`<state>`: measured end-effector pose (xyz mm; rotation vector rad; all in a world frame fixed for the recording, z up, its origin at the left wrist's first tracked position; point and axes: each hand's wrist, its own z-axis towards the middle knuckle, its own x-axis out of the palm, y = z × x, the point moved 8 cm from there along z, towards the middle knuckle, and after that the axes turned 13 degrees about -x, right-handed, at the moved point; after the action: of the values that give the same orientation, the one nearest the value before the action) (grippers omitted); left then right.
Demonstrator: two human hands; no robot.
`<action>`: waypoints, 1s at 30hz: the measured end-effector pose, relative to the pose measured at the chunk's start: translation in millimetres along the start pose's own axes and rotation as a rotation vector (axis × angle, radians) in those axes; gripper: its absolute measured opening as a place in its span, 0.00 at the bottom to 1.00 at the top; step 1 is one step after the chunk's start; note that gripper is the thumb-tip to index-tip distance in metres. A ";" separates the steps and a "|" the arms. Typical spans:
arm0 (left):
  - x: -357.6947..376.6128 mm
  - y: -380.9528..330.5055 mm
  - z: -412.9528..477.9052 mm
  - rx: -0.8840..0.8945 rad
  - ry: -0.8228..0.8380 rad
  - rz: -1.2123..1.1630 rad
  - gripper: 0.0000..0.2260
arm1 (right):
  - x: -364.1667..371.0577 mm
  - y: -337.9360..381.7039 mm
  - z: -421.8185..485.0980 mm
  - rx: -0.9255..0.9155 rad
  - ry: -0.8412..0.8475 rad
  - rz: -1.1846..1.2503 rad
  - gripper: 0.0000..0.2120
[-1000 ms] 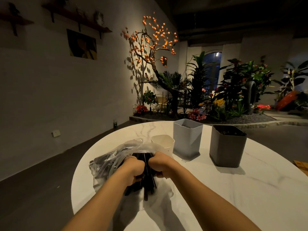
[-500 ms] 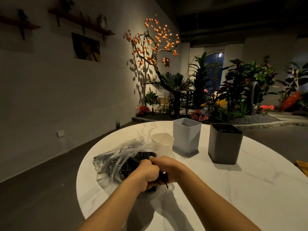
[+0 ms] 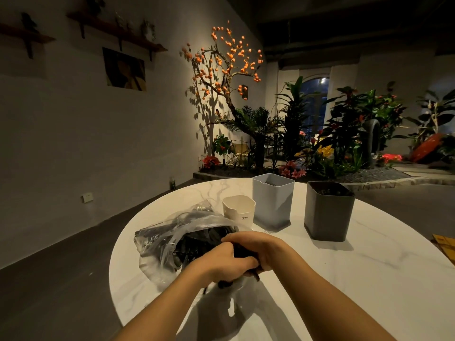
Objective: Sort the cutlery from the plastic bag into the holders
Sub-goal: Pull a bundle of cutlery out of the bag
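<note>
A clear plastic bag (image 3: 162,239) full of black cutlery (image 3: 199,239) lies on the left part of the round white marble table (image 3: 369,279). My left hand (image 3: 221,264) and my right hand (image 3: 256,247) press together at the bag's near end, both closed around a bunch of black cutlery handles. Behind the bag stand three holders in a row: a small cream one (image 3: 238,209), a taller light grey one (image 3: 273,200) and a dark grey one (image 3: 328,210). Dark items show inside the two taller holders.
The table edge curves round on the left, with dark floor (image 3: 61,279) beyond it. A planted bed with flowers and an orange-fruited tree (image 3: 226,70) lies behind the table. Something yellowish (image 3: 443,242) peeks in at the right edge.
My two hands have closed in on each other and moved right along the bag. The bunch of cutlery handles is now gripped tightly between them.
</note>
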<state>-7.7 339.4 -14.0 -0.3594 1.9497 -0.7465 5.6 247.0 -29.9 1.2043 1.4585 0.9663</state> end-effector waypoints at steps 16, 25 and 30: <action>-4.2 12.4 -5.0 0.356 -0.237 0.292 0.11 | -0.8 -21.0 15.8 0.211 0.028 -0.236 0.14; -18.0 17.8 -19.3 0.459 -0.484 0.424 0.15 | -14.1 -20.0 17.7 0.096 -0.035 -0.266 0.12; -19.8 43.0 -16.5 0.294 -0.463 0.622 0.26 | -15.3 -15.5 9.3 0.035 -0.055 -0.260 0.10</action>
<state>-10.0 388.8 -22.1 0.2363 1.3701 -0.4709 12.0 228.9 -43.8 1.0267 1.5484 0.7278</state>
